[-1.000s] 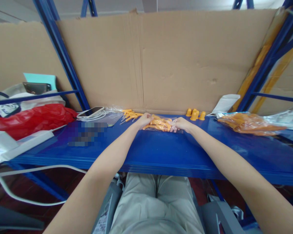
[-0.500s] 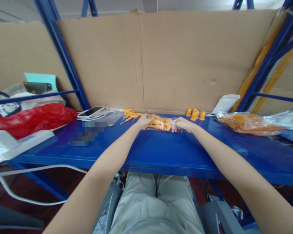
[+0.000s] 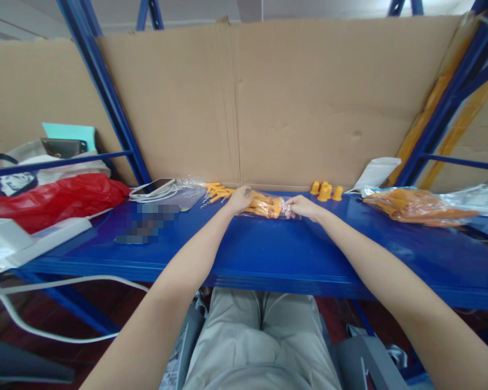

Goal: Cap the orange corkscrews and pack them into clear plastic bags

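Observation:
A clear plastic bag (image 3: 264, 206) with orange-yellow pieces inside lies on the blue shelf, between my two hands. My right hand (image 3: 303, 207) pinches the gathered right end of the bag. At the other end is my left hand (image 3: 239, 200), its fingers curled down at the bag's left side; what exactly they grip is partly hidden. Just left of that hand lies a small heap of yellow-handled corkscrews (image 3: 216, 192), their metal spirals pointing toward me. Several yellow cup-shaped pieces (image 3: 325, 190) stand to the right, behind my right hand.
Cardboard (image 3: 309, 103) walls off the back. On the left are a phone (image 3: 158, 187) with a white cable, a red plastic bag (image 3: 61, 197) and a white power strip (image 3: 44, 241). A bag of orange material (image 3: 415, 206) lies right, beside a blue post (image 3: 443, 103).
Both hands stay at the bag's two ends, with only slight finger movement. My left hand has shifted a little upward, and the bag's contents have moved slightly.

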`<state>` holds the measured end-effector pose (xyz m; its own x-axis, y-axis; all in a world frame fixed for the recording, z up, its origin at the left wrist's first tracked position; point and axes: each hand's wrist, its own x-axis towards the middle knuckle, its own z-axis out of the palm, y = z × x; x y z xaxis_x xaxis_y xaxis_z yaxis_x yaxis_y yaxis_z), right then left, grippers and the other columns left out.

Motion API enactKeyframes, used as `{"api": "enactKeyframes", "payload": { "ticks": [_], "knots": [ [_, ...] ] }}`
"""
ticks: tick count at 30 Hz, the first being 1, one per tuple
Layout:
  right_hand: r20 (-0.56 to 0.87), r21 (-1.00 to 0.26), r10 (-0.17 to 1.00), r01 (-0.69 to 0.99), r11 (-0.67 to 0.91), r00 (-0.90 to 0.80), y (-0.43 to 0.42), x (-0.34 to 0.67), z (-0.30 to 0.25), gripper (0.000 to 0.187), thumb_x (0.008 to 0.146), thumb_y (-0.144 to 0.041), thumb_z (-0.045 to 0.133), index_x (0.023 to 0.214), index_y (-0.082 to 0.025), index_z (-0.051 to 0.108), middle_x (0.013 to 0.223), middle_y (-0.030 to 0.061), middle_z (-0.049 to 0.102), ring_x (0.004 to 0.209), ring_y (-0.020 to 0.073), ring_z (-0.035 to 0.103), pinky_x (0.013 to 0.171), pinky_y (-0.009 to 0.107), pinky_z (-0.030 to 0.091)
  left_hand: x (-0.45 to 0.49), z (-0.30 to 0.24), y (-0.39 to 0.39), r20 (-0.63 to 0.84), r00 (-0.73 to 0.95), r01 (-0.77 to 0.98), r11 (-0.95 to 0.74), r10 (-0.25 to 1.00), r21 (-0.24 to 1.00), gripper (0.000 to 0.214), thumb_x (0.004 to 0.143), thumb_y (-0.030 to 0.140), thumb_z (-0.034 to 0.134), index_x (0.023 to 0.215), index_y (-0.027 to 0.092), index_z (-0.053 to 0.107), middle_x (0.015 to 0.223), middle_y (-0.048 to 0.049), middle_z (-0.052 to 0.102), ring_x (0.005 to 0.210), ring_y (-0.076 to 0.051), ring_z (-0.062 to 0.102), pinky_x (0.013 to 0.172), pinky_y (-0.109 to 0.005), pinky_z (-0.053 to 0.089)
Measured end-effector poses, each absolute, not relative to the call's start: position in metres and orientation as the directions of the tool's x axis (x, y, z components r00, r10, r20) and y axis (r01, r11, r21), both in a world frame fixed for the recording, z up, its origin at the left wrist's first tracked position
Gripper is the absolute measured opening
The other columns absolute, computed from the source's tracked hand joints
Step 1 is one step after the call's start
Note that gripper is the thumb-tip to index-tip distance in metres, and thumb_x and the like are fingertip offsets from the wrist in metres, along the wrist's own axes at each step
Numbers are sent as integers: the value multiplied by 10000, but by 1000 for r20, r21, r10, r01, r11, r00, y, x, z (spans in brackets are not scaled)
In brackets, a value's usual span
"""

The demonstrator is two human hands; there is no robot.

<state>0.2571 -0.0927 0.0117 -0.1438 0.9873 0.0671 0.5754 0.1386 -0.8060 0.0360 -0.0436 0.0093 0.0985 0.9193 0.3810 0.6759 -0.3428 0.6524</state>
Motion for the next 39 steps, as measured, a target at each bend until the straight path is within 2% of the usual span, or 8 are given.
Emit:
{"api": "enactKeyframes", "payload": {
  "ticks": [6, 8, 14, 19, 23, 29, 35, 39],
  "knots": [
    [72, -914, 979, 382, 140, -188, -96, 261, 26, 414, 894, -225, 349, 576, -158, 605, 540, 50, 632, 507, 111, 532, 505, 216, 346, 34, 9, -38, 363, 267, 726, -434, 893, 534, 320, 787, 113, 472, 956, 149, 741, 1100, -84, 722, 1105, -233, 616, 1013, -288, 418],
    [120, -901, 966, 383, 203, -229, -96, 262, 28, 401, 894, -296, 402, 591, -156, 624, 609, 50, 661, 576, 118, 558, 544, 219, 364, 33, 7, -37, 339, 258, 759, -407, 905, 508, 305, 813, 164, 470, 927, 154, 753, 1042, -83, 738, 1068, -240, 631, 987, -300, 438],
    [218, -749, 965, 609, 261, -146, -87, 269, 20, 158, 706, -255, 640, 577, -164, 632, 586, -17, 613, 620, 126, 537, 620, 240, 392, 34, 10, -38, 406, 232, 851, -386, 884, 356, 327, 867, 289, 456, 798, 148, 743, 965, -100, 740, 1046, -245, 630, 949, -308, 445],
    [399, -531, 912, 834, 148, 92, -81, 281, 19, 130, 763, -229, 627, 646, -181, 655, 782, 67, 684, 833, 219, 624, 736, 298, 446, 36, 22, -43, 391, 193, 787, -380, 900, 487, 421, 905, 337, 401, 668, 156, 699, 791, -89, 729, 884, -236, 669, 875, -311, 469],
    [495, -382, 843, 924, -8, 212, -85, 291, 24, 199, 855, -281, 574, 740, -155, 677, 956, 179, 693, 981, 303, 631, 846, 385, 455, 33, 23, -43, 410, 37, 783, -281, 912, 554, 194, 824, 236, 527, 755, 153, 688, 861, -94, 728, 895, -249, 661, 804, -307, 473],
    [29, -644, 989, 760, -91, 143, -80, 292, 19, 609, 926, -566, 412, 494, -174, 585, 626, 156, 657, 607, 214, 619, 604, 319, 480, 27, 18, -42, 190, 25, 710, -151, 981, 688, 192, 768, 176, 570, 581, 178, 616, 589, -61, 656, 703, -234, 650, 653, -290, 455],
    [116, -809, 988, 587, 32, 106, -75, 279, 2, 283, 803, -267, 661, 542, -165, 617, 686, 76, 701, 683, 165, 627, 648, 245, 477, 31, 18, -47, -37, 66, 587, -9, 997, 809, 187, 857, 237, 533, 738, 149, 647, 616, -76, 681, 554, -181, 589, 525, -261, 389],
    [120, -927, 974, 373, 41, 193, -75, 270, -3, 243, 743, -62, 620, 528, -169, 584, 570, 17, 646, 589, 126, 604, 665, 234, 505, 36, 14, -46, -59, 73, 486, 16, 996, 874, 175, 881, 231, 554, 754, 143, 636, 722, -72, 688, 600, -150, 589, 525, -231, 385]
  ]
}}
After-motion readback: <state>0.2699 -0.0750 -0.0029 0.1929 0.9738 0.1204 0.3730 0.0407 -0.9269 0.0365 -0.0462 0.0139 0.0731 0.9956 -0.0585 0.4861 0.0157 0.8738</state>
